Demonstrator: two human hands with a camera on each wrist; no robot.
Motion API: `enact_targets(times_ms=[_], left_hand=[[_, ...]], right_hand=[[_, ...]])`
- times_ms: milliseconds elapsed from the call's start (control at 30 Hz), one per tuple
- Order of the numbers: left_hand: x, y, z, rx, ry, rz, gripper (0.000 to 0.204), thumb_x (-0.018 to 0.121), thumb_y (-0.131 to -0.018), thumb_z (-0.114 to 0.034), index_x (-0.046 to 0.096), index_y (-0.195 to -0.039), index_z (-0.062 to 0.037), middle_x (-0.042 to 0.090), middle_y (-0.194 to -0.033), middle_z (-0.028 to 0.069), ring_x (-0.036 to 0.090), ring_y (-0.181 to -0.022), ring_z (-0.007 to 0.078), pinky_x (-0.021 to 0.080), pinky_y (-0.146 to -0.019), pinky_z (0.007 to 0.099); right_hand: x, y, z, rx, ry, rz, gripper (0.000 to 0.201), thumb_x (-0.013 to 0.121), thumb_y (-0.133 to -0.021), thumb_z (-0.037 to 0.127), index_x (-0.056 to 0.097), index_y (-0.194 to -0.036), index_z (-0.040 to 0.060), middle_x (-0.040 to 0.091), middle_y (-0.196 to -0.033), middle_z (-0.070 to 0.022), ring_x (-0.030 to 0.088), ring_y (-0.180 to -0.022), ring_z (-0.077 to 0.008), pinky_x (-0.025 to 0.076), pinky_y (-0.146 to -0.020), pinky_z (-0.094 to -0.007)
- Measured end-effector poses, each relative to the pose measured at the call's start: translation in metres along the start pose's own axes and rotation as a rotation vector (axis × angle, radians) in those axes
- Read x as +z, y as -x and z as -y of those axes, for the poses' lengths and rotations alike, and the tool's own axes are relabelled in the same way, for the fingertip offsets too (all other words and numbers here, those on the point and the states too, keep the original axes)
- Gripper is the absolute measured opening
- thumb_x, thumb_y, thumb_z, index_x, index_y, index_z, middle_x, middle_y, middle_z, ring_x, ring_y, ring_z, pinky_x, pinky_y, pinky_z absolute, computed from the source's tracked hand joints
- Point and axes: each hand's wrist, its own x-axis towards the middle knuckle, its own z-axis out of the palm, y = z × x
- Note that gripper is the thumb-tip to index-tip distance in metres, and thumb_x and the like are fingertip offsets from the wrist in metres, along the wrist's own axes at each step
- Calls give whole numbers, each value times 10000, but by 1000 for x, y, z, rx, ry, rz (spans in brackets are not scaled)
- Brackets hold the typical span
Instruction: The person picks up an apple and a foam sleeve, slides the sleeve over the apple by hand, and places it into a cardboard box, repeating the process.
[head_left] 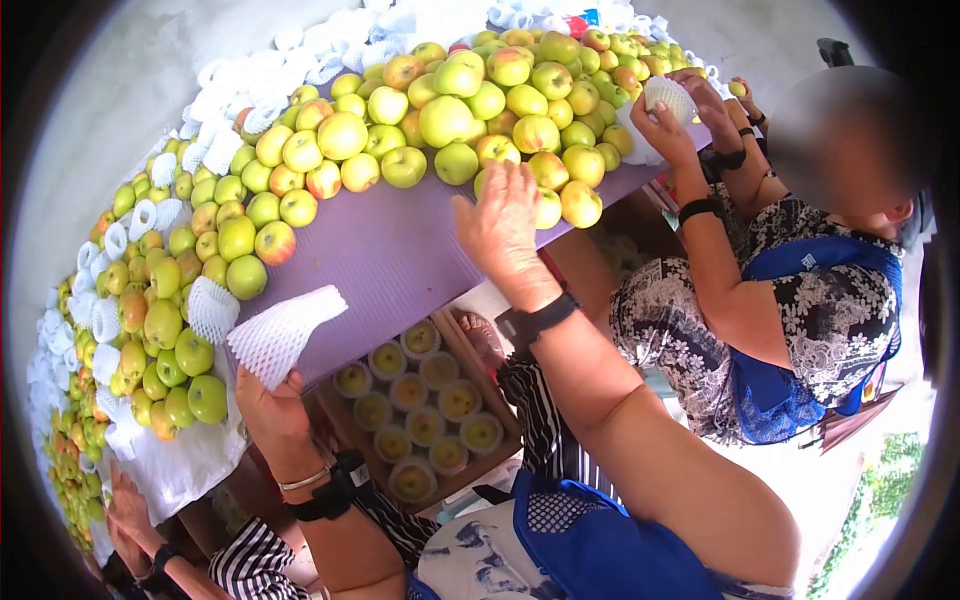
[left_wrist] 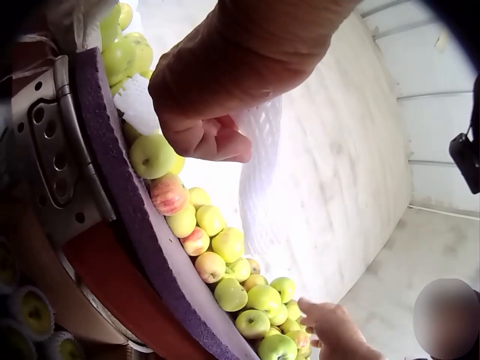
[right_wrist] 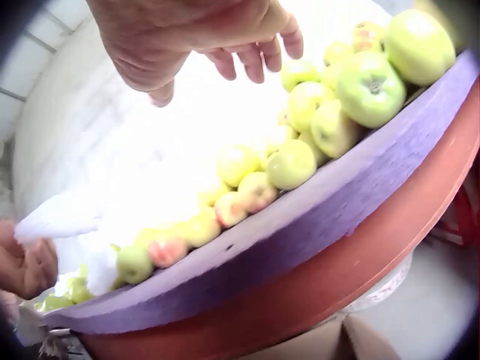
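My left hand (head_left: 272, 412) pinches a white foam fruit net (head_left: 287, 333) by its lower end, over the near edge of the purple-covered table (head_left: 365, 250). In the left wrist view the foam net (left_wrist: 259, 176) hangs flattened from the fingers, with no fruit showing in it. My right hand (head_left: 502, 222) reaches over the front of a heap of yellow-green apples (head_left: 445, 120), its fingertips overlapping the nearest ones. Seen from the right wrist, that hand (right_wrist: 202, 37) has loosely extended fingers, nothing held, beside the apples (right_wrist: 291, 163).
Below the table edge, a cardboard box (head_left: 482, 372) holds netted apples in rows. Loose foam nets (head_left: 240, 90) lie behind the heap. At the right, another person (head_left: 750, 290) holds a netted apple (head_left: 670, 98); another pair of hands (head_left: 130, 512) is at lower left.
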Motion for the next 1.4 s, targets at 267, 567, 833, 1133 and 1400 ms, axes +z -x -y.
enact_targets(times_ms=[267, 567, 833, 1133, 1400], left_hand=[[0, -3, 1, -27, 23, 23, 291, 514, -851, -171, 520, -1111, -42, 621, -994, 60, 576, -765, 149, 419, -589, 239], [3, -1, 1, -10, 17, 57, 257, 509, -854, -129, 523, -1090, -29, 631, -963, 75, 590, -742, 157, 434, -570, 241], [8, 2, -2, 144, -87, -45, 229, 448, -894, -147, 526, -1085, -47, 615, -973, 34, 555, -756, 121, 414, -599, 229], [13, 3, 0, 256, -210, -114, 116, 524, -892, -141, 559, -969, -63, 628, -901, 15, 584, -738, 77, 431, -565, 197], [14, 0, 5, 231, -232, -104, 63, 542, -878, -114, 571, -906, -65, 630, -826, 6, 565, -656, 69, 396, -517, 192]], right_hand=[[6, -9, -23, 167, 91, 299, 580, 624, -790, 225, 401, -1238, -68, 448, -1242, -248, 271, -1278, -442, 187, -1037, -582], [5, -10, -15, 6, -137, 125, 500, 718, -647, 119, 539, -1103, 14, 536, -1083, -174, 481, -1032, -343, 365, -924, -454], [14, -3, -5, -11, -363, 156, 348, 671, -657, 39, 581, -993, 56, 501, -1053, -183, 465, -1001, -377, 416, -869, -449], [28, -6, 4, 240, -427, 378, 593, 755, -632, 136, 485, -1158, 93, 527, -1089, -195, 508, -1031, -343, 424, -911, -410], [34, 1, 27, 256, -758, 476, 628, 749, -647, 88, 446, -1197, 91, 565, -1055, -166, 571, -946, -277, 469, -832, -371]])
